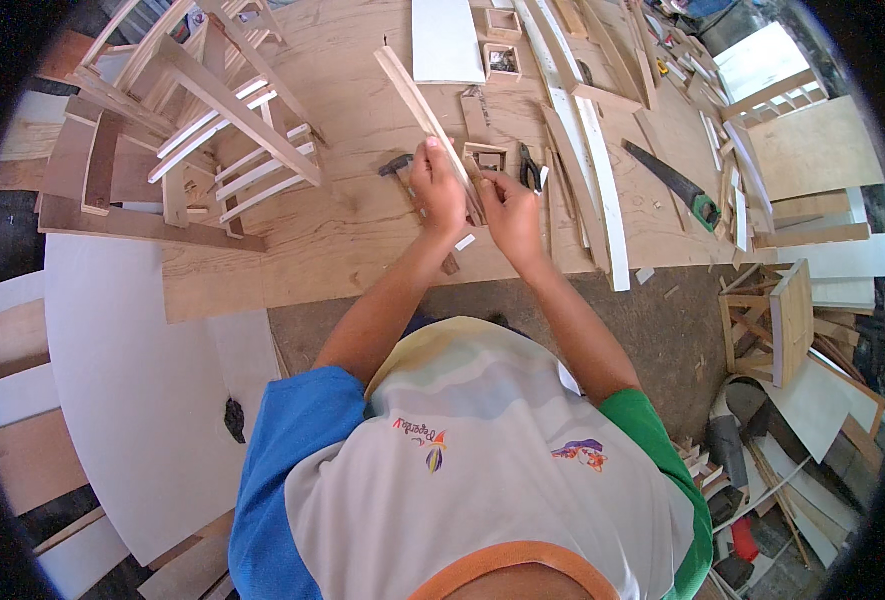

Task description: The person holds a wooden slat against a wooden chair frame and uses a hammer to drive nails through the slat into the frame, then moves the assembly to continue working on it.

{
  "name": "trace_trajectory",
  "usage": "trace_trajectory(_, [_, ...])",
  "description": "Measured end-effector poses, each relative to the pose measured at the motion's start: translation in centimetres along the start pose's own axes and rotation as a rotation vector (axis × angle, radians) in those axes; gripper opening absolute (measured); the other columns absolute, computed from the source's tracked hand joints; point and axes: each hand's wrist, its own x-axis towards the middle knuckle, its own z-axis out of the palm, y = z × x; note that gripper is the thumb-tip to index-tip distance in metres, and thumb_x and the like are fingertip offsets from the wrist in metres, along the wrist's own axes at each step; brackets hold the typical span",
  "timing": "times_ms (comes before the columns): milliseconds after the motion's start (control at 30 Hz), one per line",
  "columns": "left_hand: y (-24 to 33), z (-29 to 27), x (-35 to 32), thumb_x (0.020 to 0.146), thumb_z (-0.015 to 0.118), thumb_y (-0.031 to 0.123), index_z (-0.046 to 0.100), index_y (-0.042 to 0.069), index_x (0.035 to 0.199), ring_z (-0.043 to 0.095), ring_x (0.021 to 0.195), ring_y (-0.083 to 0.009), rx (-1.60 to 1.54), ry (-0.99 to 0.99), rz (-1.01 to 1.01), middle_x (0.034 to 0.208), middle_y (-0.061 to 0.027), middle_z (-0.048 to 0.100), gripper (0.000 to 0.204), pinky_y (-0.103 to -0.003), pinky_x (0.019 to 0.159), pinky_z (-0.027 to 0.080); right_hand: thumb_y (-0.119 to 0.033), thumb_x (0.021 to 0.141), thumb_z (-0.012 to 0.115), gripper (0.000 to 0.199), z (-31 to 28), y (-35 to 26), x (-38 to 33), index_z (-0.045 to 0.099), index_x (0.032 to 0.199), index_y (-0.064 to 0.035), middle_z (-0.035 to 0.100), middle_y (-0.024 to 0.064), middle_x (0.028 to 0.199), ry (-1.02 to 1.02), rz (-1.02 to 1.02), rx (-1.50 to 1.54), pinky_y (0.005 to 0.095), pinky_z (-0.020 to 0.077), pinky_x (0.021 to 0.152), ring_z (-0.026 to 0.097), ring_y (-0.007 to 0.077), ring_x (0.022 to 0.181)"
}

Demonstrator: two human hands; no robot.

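Note:
A narrow wooden strip [408, 92] slants up and away over the workbench, with a small dark nail-like point at its far end. My left hand [437, 190] is closed around its lower half, thumb along the strip. Beside it, my right hand [512, 212] pinches the strip's near end; the exact fingertip contact is partly hidden. A hammer [395, 165] lies beyond my left hand, its handle partly covered by that hand. Pliers [530, 170] with dark handles rest just past my right hand, next to a small open wooden box [484, 155].
Slatted wooden frames [247, 115] stand at the left of the plywood workbench [262, 275]. A white panel [448, 45] lies at the back. Long strips [602, 190] and a handsaw [674, 182] lie to the right. A wooden stool [787, 320] and offcuts fill the right floor.

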Motion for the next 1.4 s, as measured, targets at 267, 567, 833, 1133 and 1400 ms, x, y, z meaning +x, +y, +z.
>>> trace_trajectory(267, [0.1,-0.6,1.0,0.101,0.036,0.04,0.059,0.003,0.102,0.048,0.057,-0.0098,-0.395,-0.008,-0.223,0.068,-0.0009,0.052,0.043,-0.025,0.053,0.041,-0.009,0.094,0.053,0.023,-1.3,-0.8,0.0,0.056,0.11,0.0073,0.068,0.015,0.092,-0.132,0.236,0.352,0.0275,0.0576,0.068,0.067,0.0165,0.082])
trace_trajectory(567, [0.7,-0.4,0.8,0.1,0.037,0.043,0.056,0.006,0.1,0.048,0.056,-0.01,-0.505,0.0,-0.301,0.068,-0.0013,0.051,0.042,-0.025,0.05,0.041,-0.008,0.087,0.064,0.016,-1.6,0.6,-1.4,0.062,0.098,0.004,0.069,0.0181,0.088,0.061,0.132,0.361,0.0303,0.0553,0.062,0.07,0.019,0.078])
trace_trajectory(833, [0.9,-0.7,-0.2,0.099,0.04,0.045,0.054,0.006,0.099,0.051,0.059,-0.0104,-0.454,-0.01,-0.303,0.082,-0.004,0.056,0.042,-0.025,0.05,0.044,-0.008,0.083,0.069,0.02,-3.4,-1.3,-2.8,0.066,0.099,0.0027,0.069,0.0156,0.095,-0.16,-0.013,0.202,0.0311,0.0558,0.075,0.069,0.0192,0.084])
trace_trajectory(1133, [0.6,-0.7,-1.4,0.099,0.04,0.043,0.056,0.001,0.097,0.051,0.06,-0.0109,-0.362,-0.085,-0.246,0.078,-0.0044,0.055,0.045,-0.026,0.052,0.043,-0.012,0.079,0.073,0.023,-3.5,-0.6,-3.6,0.068,0.096,0.0025,0.071,0.0148,0.083,-0.192,-0.062,0.121,0.0301,0.0572,0.067,0.07,0.0187,0.073])
trace_trajectory(1400, [1.5,-0.3,-1.6,0.101,0.038,0.038,0.056,0.0,0.098,0.051,0.061,-0.0108,-0.25,-0.041,-0.244,0.075,-0.0043,0.054,0.043,-0.026,0.056,0.044,-0.005,0.08,0.07,0.022,-4.0,-2.3,-4.2,0.067,0.099,0.0048,0.07,0.0145,0.082,-0.212,-0.089,-0.031,0.0271,0.0552,0.063,0.067,0.0127,0.072])
